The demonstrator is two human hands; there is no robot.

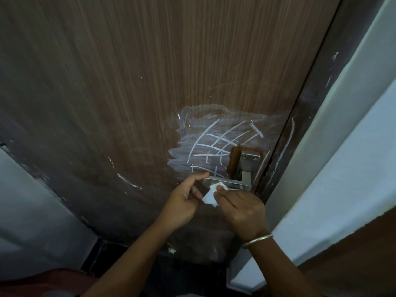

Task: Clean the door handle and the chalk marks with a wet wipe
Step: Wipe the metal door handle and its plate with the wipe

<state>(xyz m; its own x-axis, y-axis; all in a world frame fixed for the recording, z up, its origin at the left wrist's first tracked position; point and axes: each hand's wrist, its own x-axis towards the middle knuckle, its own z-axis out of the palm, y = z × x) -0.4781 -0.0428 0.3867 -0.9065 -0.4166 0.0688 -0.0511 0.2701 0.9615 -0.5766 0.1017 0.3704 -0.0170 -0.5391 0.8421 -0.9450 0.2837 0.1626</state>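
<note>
White chalk marks (216, 142), crossed lines over a smeared patch, cover the brown wooden door (132, 82) just left of and above the handle. The steel lever door handle (240, 182) sticks out leftward from its plate (249, 161) near the door's right edge. My right hand (242, 209) pinches a small white wet wipe (211, 195) and presses it against the underside of the lever. My left hand (182, 202) sits just left of the wipe, fingers apart, its forefinger touching the lever's free end.
The dark door frame (308, 116) runs along the door's right edge, with a pale wall (353, 146) beyond it. Another pale wall (32, 211) lies at the lower left. Scattered white scuffs (128, 181) mark the door's lower part.
</note>
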